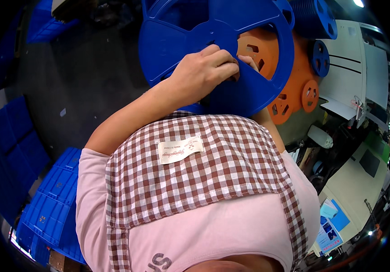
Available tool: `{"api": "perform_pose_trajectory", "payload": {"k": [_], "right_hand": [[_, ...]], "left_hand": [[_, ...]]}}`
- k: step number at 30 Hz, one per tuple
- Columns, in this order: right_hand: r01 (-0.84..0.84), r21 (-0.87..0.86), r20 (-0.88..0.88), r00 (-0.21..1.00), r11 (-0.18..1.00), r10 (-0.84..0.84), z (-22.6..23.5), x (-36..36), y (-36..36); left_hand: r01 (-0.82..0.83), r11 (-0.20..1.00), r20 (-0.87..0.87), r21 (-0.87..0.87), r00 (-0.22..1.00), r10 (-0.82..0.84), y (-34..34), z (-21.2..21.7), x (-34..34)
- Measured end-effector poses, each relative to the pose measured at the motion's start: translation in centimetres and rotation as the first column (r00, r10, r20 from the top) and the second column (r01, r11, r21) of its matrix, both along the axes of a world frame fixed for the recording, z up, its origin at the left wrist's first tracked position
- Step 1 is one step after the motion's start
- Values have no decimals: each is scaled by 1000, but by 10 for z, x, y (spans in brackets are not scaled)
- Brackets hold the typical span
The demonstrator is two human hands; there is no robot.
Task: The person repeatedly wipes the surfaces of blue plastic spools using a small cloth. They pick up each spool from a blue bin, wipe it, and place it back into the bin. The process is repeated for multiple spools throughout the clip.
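Note:
A large blue plastic reel [176, 41] with a round hub and wide cut-out openings is tilted up in front of my chest. My left hand [208, 68] lies across its face beside the hub, fingers bent inward and pressed together. What the left fingertips pinch is hidden, though something small and dark shows beneath them. From below, my right forearm passes behind the reel. Part of my right hand [249, 62] shows through an opening, its fingers curled at the spoke edge; the rest is hidden behind the reel.
Orange reels [301, 68] lie behind and to the right. Further blue reels [313, 20] are stacked at the far right, near a pale bench [347, 68]. Blue crates [52, 204] stand at the lower left. A desk [358, 190] with papers is at the right.

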State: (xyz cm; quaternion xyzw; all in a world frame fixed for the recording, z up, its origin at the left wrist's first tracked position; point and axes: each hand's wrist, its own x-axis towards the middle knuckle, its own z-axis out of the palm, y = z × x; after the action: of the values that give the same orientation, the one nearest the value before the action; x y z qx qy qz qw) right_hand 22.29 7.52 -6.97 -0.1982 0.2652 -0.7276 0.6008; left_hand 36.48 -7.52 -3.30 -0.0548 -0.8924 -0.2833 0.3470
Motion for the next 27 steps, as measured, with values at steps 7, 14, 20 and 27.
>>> {"api": "perform_pose_trajectory", "payload": {"k": [7,14,20,27], "right_hand": [[143,-136,-494,848,980,-192,-17,0,-3],[147,86,-261,958,985,-120,-12,3,-3],[49,269,-130,991,962,-14,-1,4,-2],[-90,258,122,991,962,60,20,12,-8]], "left_hand": [[-53,998,-63,-31,997,51,0,5,-7],[-46,996,-55,-73,998,42,-9,-1,-14],[-27,993,202,-114,978,50,-22,-40,49],[-190,965,-80,180,975,207,-35,0,62]]}}
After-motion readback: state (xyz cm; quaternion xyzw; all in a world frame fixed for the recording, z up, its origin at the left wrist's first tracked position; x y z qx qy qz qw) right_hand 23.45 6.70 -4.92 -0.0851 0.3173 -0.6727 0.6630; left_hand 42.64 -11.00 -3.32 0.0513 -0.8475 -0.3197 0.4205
